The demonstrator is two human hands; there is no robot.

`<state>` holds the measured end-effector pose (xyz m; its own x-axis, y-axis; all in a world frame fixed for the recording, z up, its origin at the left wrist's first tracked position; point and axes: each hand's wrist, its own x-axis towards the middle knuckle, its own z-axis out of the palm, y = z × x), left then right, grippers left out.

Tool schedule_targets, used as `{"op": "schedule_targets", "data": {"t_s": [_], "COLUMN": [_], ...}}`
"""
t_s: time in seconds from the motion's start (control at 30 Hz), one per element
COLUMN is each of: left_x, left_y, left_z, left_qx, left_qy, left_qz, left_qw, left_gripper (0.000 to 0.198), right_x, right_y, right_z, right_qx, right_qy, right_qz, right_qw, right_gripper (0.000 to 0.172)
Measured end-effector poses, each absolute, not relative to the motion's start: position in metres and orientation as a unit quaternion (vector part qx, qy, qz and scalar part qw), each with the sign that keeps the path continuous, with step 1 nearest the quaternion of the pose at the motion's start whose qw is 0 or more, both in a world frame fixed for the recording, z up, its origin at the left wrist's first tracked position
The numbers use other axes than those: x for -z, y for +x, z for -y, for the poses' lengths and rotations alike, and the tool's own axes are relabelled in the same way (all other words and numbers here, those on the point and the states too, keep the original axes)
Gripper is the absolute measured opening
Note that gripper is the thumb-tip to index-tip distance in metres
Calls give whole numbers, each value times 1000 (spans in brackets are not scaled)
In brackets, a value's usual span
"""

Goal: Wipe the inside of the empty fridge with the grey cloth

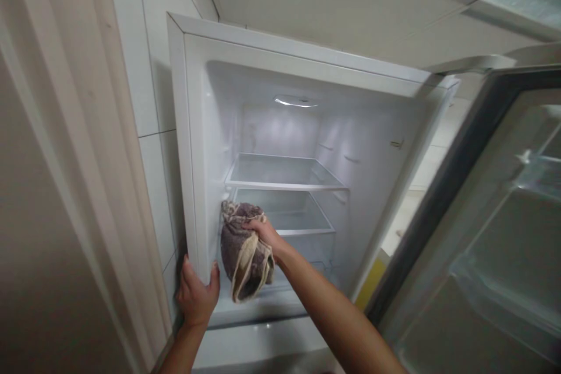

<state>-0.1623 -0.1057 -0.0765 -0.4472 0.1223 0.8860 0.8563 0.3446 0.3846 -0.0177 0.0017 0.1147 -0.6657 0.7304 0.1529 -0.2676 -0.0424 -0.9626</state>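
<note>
A white fridge [180, 146] stands open in front of me, its inside lit by a lamp at the top. My right hand [265, 232] reaches in and grips a bunched cleaning cloth [245, 245], grey-purple with beige edges. The cloth hangs in folds by the left inner wall, near the front of the shelves. My left hand [197, 292] grasps the left front edge of the fridge, thumb on the inner side and fingers round the outside. Two glass shelves, an upper shelf [284, 170] and a lower shelf [298, 210], sit behind the cloth.
The open fridge door [477, 198] with clear door bins [504, 298] takes up the right side. A beige door frame [100, 146] and white tiles [153, 93] border the left. Above the fridge is a pale wall or panel [315, 6].
</note>
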Motion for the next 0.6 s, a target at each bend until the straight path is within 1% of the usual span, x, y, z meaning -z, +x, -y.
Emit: {"op": "schedule_targets", "data": {"t_s": [0.03,0.07,0.13,0.2,0.23,0.3,0.37,0.5,0.6], "left_x": [77,77,77,77,76,75,73,72,72], "left_y": [-163,-163,-163,-163,-163,-163,-163,-163,-163], "left_z": [106,106,106,105,105,106,106,108,108], "left_qx": [464,468,471,473,473,476,481,498,516], "left_qy": [-342,-342,-338,-335,-335,-336,-339,-341,-344], "left_qz": [717,720,727,735,738,742,742,741,737], "left_qw": [392,383,367,353,346,332,321,295,270], "left_gripper": [91,92,94,96,97,97,97,98,99], "right_x": [-115,-116,-116,-113,-109,-101,-97,-106,-114], "right_y": [1,19,51,75,84,95,103,125,148], "right_z": [-6,-12,-31,-53,-63,-80,-93,-110,-118], "right_qx": [-630,-537,-304,-121,-67,-2,47,116,148], "right_qy": [-228,-275,-390,-494,-528,-551,-534,-524,-525], "right_qz": [648,706,790,814,816,824,841,843,838], "right_qw": [362,371,363,281,226,128,74,32,1], "right_gripper": [37,38,44,48,47,44,42,33,31]}}
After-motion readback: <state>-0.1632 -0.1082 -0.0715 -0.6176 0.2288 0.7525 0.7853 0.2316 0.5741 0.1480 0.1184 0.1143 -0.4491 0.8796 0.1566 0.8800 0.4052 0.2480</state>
